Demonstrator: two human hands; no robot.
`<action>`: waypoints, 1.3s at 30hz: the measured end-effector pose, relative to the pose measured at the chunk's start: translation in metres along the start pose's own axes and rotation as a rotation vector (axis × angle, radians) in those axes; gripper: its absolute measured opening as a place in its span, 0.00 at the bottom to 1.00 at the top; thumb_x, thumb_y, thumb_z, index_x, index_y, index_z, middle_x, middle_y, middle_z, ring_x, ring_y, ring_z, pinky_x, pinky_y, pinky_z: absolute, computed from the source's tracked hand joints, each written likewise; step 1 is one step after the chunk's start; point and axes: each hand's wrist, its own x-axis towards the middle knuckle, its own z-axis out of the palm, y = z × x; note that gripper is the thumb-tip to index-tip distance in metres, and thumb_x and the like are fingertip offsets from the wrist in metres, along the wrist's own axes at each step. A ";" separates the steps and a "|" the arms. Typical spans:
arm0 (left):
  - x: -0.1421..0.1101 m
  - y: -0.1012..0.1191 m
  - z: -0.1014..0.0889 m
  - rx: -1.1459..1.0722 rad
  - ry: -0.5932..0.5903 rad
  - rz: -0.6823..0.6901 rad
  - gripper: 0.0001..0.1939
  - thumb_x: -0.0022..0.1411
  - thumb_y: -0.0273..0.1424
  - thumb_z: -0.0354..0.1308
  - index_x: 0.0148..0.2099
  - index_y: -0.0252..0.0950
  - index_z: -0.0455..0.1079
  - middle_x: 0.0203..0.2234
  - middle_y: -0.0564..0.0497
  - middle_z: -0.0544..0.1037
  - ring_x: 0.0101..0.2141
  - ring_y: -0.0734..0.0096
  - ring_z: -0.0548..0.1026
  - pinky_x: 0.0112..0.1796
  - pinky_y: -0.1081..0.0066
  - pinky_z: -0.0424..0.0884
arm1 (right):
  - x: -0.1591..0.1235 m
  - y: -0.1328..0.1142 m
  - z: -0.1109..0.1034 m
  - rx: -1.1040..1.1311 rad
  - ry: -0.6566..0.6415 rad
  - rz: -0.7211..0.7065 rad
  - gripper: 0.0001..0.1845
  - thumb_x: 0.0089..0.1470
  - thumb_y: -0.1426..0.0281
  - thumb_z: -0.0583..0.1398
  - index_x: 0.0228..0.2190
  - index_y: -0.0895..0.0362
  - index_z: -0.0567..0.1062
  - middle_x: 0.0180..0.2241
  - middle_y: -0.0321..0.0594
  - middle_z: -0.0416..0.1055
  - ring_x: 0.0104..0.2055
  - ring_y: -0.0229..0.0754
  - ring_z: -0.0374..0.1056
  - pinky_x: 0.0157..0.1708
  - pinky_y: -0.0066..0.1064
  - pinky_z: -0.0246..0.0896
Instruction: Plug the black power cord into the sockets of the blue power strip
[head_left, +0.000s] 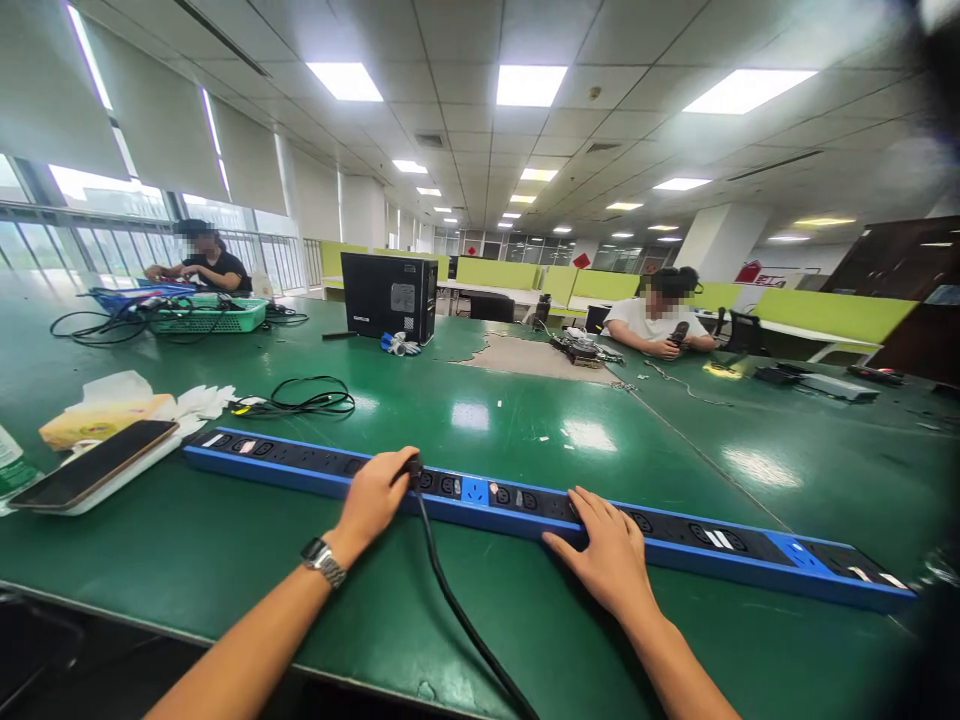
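A long blue power strip point(487, 492) with black sockets lies across the green table point(480, 420) in front of me. My left hand point(375, 495) is closed on a black plug point(412, 467) seated in a socket near the strip's middle; its black cable point(457, 610) runs toward me over the table's front edge. My right hand point(609, 550) lies flat with fingers stretched out, pressing on the strip to the right of the plug. A watch sits on my left wrist.
A phone point(94, 465) on a white box and tissues lie at the left. A coiled black cable point(307, 398) and a black computer case point(390, 295) sit farther back. Two other people work at the far left and far right of the table, beside a green basket point(206, 315).
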 end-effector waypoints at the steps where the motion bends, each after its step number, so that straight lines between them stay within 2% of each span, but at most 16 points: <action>1: -0.004 -0.011 -0.010 -0.002 -0.014 -0.007 0.19 0.62 0.28 0.49 0.55 0.39 0.69 0.47 0.46 0.79 0.47 0.62 0.75 0.50 0.61 0.70 | 0.001 -0.001 0.000 0.002 -0.006 0.013 0.34 0.48 0.50 0.59 0.53 0.55 0.69 0.58 0.48 0.66 0.60 0.55 0.59 0.59 0.53 0.46; 3: -0.007 -0.023 -0.023 -0.020 -0.039 -0.024 0.19 0.63 0.29 0.49 0.55 0.38 0.69 0.47 0.46 0.79 0.47 0.63 0.76 0.49 0.63 0.70 | 0.002 -0.004 0.000 0.015 -0.008 0.047 0.34 0.47 0.49 0.60 0.52 0.54 0.70 0.57 0.48 0.67 0.60 0.56 0.59 0.58 0.56 0.46; 5: -0.005 -0.025 -0.028 -0.034 -0.081 -0.021 0.19 0.63 0.29 0.49 0.54 0.39 0.69 0.47 0.47 0.79 0.46 0.64 0.76 0.49 0.65 0.70 | 0.003 -0.012 -0.001 0.056 0.007 0.059 0.33 0.47 0.49 0.60 0.51 0.54 0.71 0.56 0.48 0.68 0.59 0.57 0.60 0.58 0.57 0.47; 8: 0.001 -0.023 -0.031 -0.022 -0.193 0.042 0.18 0.63 0.28 0.49 0.54 0.41 0.70 0.46 0.49 0.80 0.45 0.65 0.77 0.48 0.66 0.71 | 0.006 -0.036 -0.005 0.165 0.037 -0.005 0.31 0.49 0.50 0.60 0.50 0.54 0.71 0.55 0.47 0.69 0.58 0.55 0.62 0.57 0.54 0.51; 11: 0.000 -0.025 -0.033 0.082 -0.239 0.097 0.19 0.63 0.30 0.51 0.56 0.42 0.67 0.49 0.48 0.78 0.48 0.65 0.75 0.54 0.60 0.66 | 0.012 -0.076 -0.007 0.312 0.012 -0.112 0.27 0.51 0.54 0.60 0.50 0.55 0.71 0.53 0.47 0.71 0.56 0.53 0.64 0.56 0.49 0.56; 12: -0.002 -0.026 -0.034 0.142 -0.224 0.102 0.23 0.62 0.32 0.53 0.59 0.42 0.64 0.52 0.47 0.76 0.51 0.63 0.73 0.57 0.56 0.61 | 0.015 -0.093 -0.006 0.363 -0.004 -0.145 0.26 0.52 0.56 0.60 0.50 0.55 0.72 0.52 0.47 0.71 0.55 0.53 0.65 0.56 0.48 0.57; 14: -0.008 -0.029 -0.033 0.275 -0.178 0.097 0.35 0.57 0.39 0.60 0.65 0.40 0.56 0.56 0.43 0.72 0.56 0.56 0.68 0.61 0.48 0.52 | 0.023 -0.130 -0.003 0.446 -0.028 -0.193 0.25 0.53 0.59 0.61 0.50 0.54 0.71 0.50 0.47 0.73 0.53 0.52 0.66 0.55 0.48 0.58; 16: -0.014 -0.032 -0.031 0.375 -0.155 0.090 0.44 0.52 0.42 0.64 0.66 0.37 0.52 0.57 0.39 0.70 0.58 0.49 0.65 0.60 0.45 0.50 | 0.032 -0.168 0.003 0.491 -0.048 -0.216 0.26 0.52 0.61 0.61 0.53 0.54 0.70 0.50 0.48 0.73 0.52 0.53 0.66 0.54 0.49 0.58; 19: -0.017 -0.035 -0.027 0.424 -0.157 0.094 0.36 0.55 0.35 0.60 0.65 0.37 0.56 0.57 0.40 0.71 0.58 0.50 0.66 0.58 0.49 0.56 | 0.045 -0.214 0.012 0.511 -0.120 -0.240 0.30 0.52 0.65 0.62 0.56 0.56 0.67 0.51 0.49 0.72 0.52 0.54 0.66 0.55 0.51 0.56; 21: -0.016 -0.035 -0.026 0.427 -0.155 0.089 0.32 0.56 0.29 0.57 0.63 0.37 0.58 0.56 0.41 0.71 0.57 0.52 0.67 0.56 0.52 0.59 | 0.051 -0.231 0.017 0.517 -0.152 -0.260 0.26 0.54 0.69 0.59 0.55 0.54 0.68 0.50 0.44 0.74 0.52 0.52 0.66 0.57 0.54 0.50; 24: -0.014 -0.035 -0.026 0.429 -0.157 0.078 0.32 0.54 0.29 0.57 0.62 0.36 0.60 0.56 0.41 0.72 0.56 0.51 0.67 0.55 0.52 0.61 | 0.051 -0.234 0.022 0.527 -0.144 -0.259 0.20 0.56 0.72 0.56 0.51 0.50 0.71 0.48 0.38 0.75 0.51 0.49 0.66 0.60 0.56 0.44; 27: -0.013 -0.034 -0.027 0.428 -0.164 0.076 0.32 0.54 0.31 0.59 0.62 0.37 0.61 0.55 0.41 0.73 0.57 0.50 0.67 0.55 0.51 0.60 | 0.047 -0.229 0.027 0.539 -0.104 -0.263 0.21 0.56 0.72 0.56 0.51 0.49 0.70 0.48 0.36 0.75 0.50 0.48 0.65 0.61 0.54 0.42; 30: -0.013 -0.033 -0.027 0.429 -0.168 0.073 0.32 0.54 0.33 0.61 0.61 0.38 0.61 0.55 0.42 0.73 0.57 0.50 0.67 0.56 0.52 0.60 | 0.047 -0.229 0.026 0.559 -0.029 -0.254 0.20 0.57 0.73 0.54 0.51 0.51 0.70 0.47 0.39 0.75 0.49 0.47 0.65 0.60 0.51 0.45; 33: -0.013 -0.035 -0.027 0.430 -0.168 0.069 0.34 0.53 0.39 0.64 0.61 0.39 0.62 0.55 0.43 0.73 0.57 0.49 0.67 0.55 0.52 0.60 | 0.053 -0.223 0.017 0.575 0.115 -0.196 0.19 0.61 0.70 0.52 0.52 0.55 0.69 0.45 0.43 0.75 0.46 0.46 0.67 0.57 0.46 0.51; 36: -0.013 -0.036 -0.027 0.431 -0.170 0.064 0.37 0.52 0.43 0.65 0.62 0.39 0.61 0.54 0.42 0.74 0.57 0.49 0.67 0.56 0.52 0.59 | 0.057 -0.192 0.003 0.524 0.157 -0.217 0.19 0.62 0.68 0.51 0.52 0.57 0.70 0.42 0.45 0.75 0.44 0.46 0.68 0.50 0.40 0.57; 39: -0.013 -0.035 -0.028 0.422 -0.175 0.055 0.38 0.52 0.44 0.65 0.62 0.39 0.60 0.55 0.42 0.73 0.57 0.50 0.67 0.55 0.53 0.60 | 0.051 -0.145 -0.004 0.461 0.093 -0.213 0.18 0.61 0.67 0.52 0.50 0.57 0.72 0.41 0.46 0.76 0.42 0.47 0.69 0.45 0.38 0.60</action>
